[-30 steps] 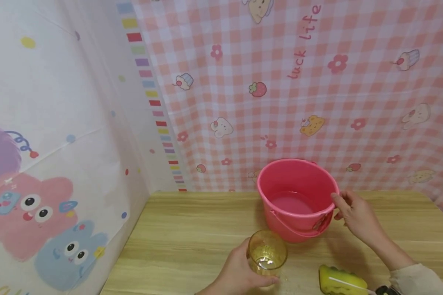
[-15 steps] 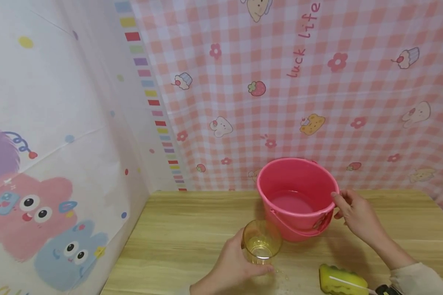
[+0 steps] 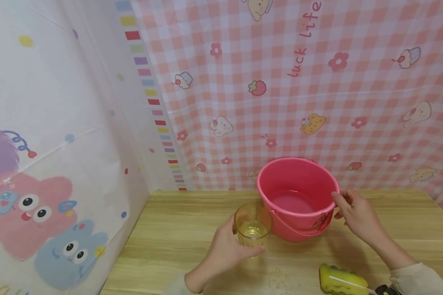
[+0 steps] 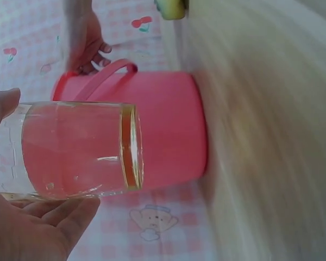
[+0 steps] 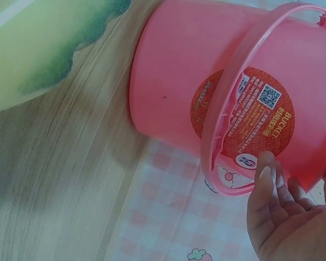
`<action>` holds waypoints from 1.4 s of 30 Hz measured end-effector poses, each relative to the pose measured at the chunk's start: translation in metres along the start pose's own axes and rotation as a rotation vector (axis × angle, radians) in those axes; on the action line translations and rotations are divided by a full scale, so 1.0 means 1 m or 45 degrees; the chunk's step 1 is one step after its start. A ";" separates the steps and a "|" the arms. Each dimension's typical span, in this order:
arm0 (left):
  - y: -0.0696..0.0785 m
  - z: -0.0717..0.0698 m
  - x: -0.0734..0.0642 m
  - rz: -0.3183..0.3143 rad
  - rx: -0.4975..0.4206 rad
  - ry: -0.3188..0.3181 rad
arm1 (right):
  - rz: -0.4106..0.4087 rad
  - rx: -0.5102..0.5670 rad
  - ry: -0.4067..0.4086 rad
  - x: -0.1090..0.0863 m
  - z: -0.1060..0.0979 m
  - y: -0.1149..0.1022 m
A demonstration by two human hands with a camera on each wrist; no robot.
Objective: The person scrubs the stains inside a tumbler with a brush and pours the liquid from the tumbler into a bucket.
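Note:
My left hand grips an amber-tinted drinking glass, thumb on one side and fingers on the other. In the left wrist view the glass is held off the tabletop, its base ringed in gold. A pink bucket stands to the right of it, with some liquid in the bottom. At the bucket's right rim, my right hand pinches the edge with its thumb on top. The bucket's handle hangs down across a red label in the right wrist view.
A yellow-green sponge with a pale stick along it lies near the front right of the wooden table. Wet drops mark the tabletop before the bucket. A pink checked cloth hangs close behind.
My left hand has moved the glass up and to the left in the head view, showing the wet patch on the table. The right hand and bucket have stayed in place.

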State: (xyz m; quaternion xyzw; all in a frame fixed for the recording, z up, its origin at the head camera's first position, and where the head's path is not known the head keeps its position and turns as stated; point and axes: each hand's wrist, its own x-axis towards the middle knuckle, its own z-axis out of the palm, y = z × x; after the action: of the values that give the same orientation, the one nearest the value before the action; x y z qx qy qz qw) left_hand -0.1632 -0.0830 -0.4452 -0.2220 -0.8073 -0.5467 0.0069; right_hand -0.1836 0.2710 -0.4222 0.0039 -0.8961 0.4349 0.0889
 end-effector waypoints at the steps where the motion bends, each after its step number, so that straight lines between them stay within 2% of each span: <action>1: 0.000 -0.001 0.001 -0.008 0.006 0.009 | 0.002 0.000 -0.001 0.000 0.000 0.000; 6: 0.002 -0.005 0.008 -0.037 0.050 0.051 | 0.000 -0.001 0.000 0.001 0.000 0.001; 20: -0.001 -0.010 0.023 -0.036 0.023 0.107 | 0.032 0.006 -0.012 0.000 -0.002 0.000; 28: -0.005 -0.016 0.029 -0.041 0.042 0.142 | 0.008 0.024 0.003 0.000 0.001 -0.001; 42: -0.006 -0.021 0.041 -0.077 0.091 0.112 | 0.016 0.027 0.012 -0.001 0.001 -0.001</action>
State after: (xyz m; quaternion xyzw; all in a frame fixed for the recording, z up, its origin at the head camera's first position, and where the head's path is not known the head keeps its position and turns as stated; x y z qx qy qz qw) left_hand -0.2075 -0.0889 -0.4312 -0.1727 -0.8317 -0.5267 0.0338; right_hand -0.1827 0.2698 -0.4222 -0.0028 -0.8910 0.4450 0.0904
